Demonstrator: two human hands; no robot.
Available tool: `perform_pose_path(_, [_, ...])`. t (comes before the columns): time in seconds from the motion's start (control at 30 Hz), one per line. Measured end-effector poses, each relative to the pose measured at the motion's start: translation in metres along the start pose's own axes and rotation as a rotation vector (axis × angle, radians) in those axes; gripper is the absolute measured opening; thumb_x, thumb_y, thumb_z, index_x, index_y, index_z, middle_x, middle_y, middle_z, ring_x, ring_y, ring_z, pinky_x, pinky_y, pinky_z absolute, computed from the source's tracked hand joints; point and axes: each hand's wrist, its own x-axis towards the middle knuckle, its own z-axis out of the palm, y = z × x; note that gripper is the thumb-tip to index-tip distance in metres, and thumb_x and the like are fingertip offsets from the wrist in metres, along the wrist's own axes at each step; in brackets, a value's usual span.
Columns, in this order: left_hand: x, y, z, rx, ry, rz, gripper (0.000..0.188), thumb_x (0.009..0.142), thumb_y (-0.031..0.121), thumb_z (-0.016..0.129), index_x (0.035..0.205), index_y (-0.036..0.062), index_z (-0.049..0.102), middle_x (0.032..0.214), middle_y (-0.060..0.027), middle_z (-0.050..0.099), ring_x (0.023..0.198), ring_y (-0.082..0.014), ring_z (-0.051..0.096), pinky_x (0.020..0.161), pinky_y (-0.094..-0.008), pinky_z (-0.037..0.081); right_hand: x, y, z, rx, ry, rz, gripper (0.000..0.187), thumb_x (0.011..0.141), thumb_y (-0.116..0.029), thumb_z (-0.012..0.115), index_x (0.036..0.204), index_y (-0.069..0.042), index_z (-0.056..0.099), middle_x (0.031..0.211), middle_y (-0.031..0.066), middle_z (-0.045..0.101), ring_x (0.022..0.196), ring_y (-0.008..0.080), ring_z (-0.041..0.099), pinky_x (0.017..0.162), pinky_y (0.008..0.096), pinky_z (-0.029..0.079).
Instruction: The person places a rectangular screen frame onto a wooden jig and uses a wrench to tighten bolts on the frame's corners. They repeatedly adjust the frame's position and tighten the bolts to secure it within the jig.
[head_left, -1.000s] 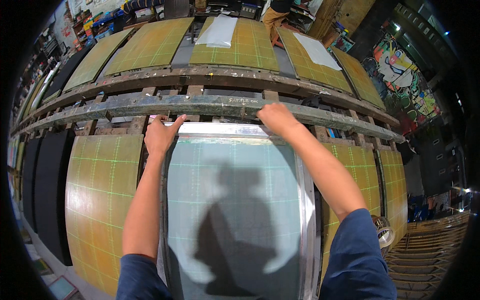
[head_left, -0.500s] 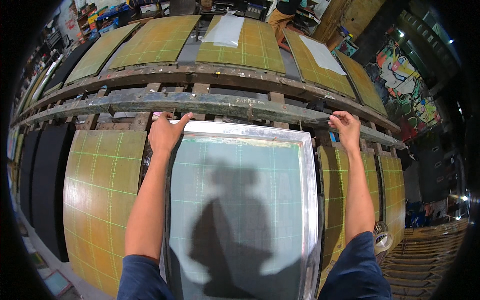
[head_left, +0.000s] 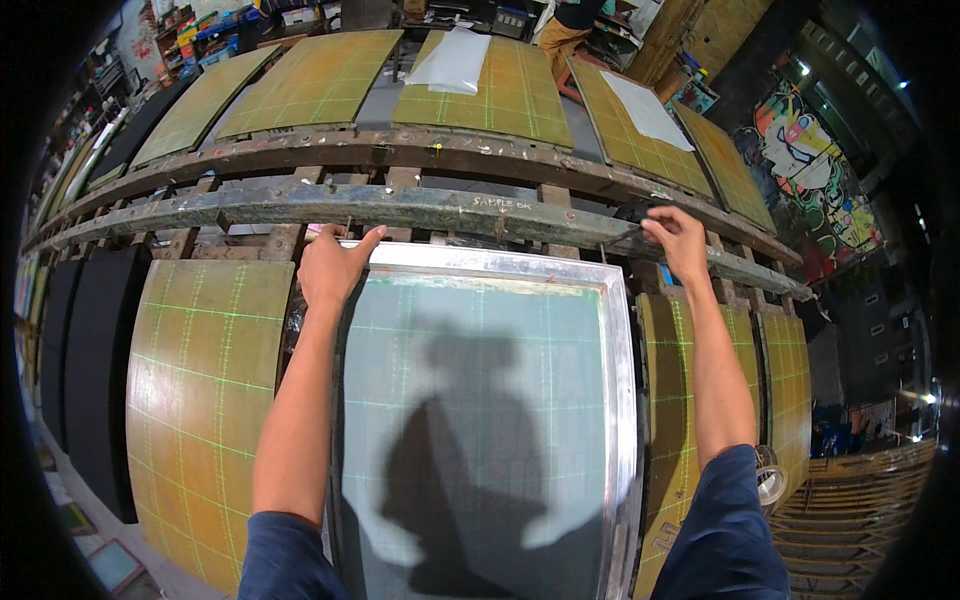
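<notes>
In front of me a screen-printing frame [head_left: 618, 400] with silvery metal bars and pale blue-green mesh [head_left: 575, 370] lies flat, my shadow across it. My left hand [head_left: 332, 268] grips its far left corner, thumb resting along the far bar and fingertips hidden behind it. Beyond the far right corner, my right hand [head_left: 681, 245] is closed in a pinch at the end of a thin dark tool [head_left: 624, 237]. That tool slants to the left beside the grey-green rail [head_left: 400, 207]; its exact kind is too small to make out.
Yellowish boards with green grid lines [head_left: 205, 400] flank the frame and line the far side. White sheets [head_left: 450, 62] lie on two far boards. Dark panels [head_left: 100, 370] are at the left. A tape roll [head_left: 771, 484] sits by my right sleeve. Another person [head_left: 560, 45] stands at the back.
My right hand has moved slightly up and to the left, and the tool's near end has risen with it. My left hand and the frame have stayed in place.
</notes>
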Motion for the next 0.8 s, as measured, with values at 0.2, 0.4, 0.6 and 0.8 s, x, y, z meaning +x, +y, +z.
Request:
perform_pose_path(0.2, [-0.001, 0.003, 0.003, -0.023, -0.001, 0.012, 0.090, 0.072, 0.075, 0.073, 0.120, -0.0011, 0.068, 0.110, -0.0245, 0.073, 0.105, -0.0390, 0.070, 0.092, -0.0456, 0.053, -0.001, -0.071, 0.136, -1.048, -0.494, -0.648, 0.011, 0.081, -0.008, 0.065, 0.088, -0.005, 0.073, 0.092, 0.0181, 0.073, 0.092, 0.0400, 0.070, 0.082, 0.0471, 0.057])
perform_pose_path(0.4, [0.001, -0.006, -0.001, -0.033, 0.017, 0.034, 0.090, 0.073, 0.074, 0.074, 0.120, -0.0032, 0.069, 0.110, -0.0251, 0.072, 0.106, -0.0392, 0.070, 0.092, -0.0462, 0.053, 0.000, -0.088, 0.106, -0.584, -0.196, -0.653, 0.028, 0.083, -0.008, 0.072, 0.110, -0.002, 0.074, 0.103, 0.0169, 0.074, 0.095, 0.0347, 0.072, 0.086, 0.0422, 0.057])
perform_pose_path(0.6, [0.000, -0.004, 0.004, 0.000, 0.015, 0.015, 0.088, 0.074, 0.075, 0.071, 0.122, 0.0010, 0.069, 0.107, -0.0237, 0.073, 0.103, -0.0377, 0.071, 0.090, -0.0475, 0.055, -0.022, -0.046, 0.001, 0.095, 0.142, -0.075, 0.020, 0.094, -0.007, 0.072, 0.109, 0.006, 0.069, 0.093, 0.0080, 0.071, 0.080, 0.0138, 0.069, 0.074, 0.0269, 0.057])
perform_pose_path(0.8, [0.000, -0.002, 0.000, -0.021, 0.003, 0.013, 0.091, 0.073, 0.075, 0.072, 0.120, -0.0019, 0.069, 0.111, -0.0242, 0.073, 0.106, -0.0383, 0.070, 0.093, -0.0460, 0.053, -0.022, 0.006, -0.007, 0.199, 0.135, 0.000, 0.018, 0.094, -0.006, 0.072, 0.109, 0.003, 0.068, 0.094, 0.0074, 0.071, 0.080, 0.0142, 0.070, 0.071, 0.0265, 0.057])
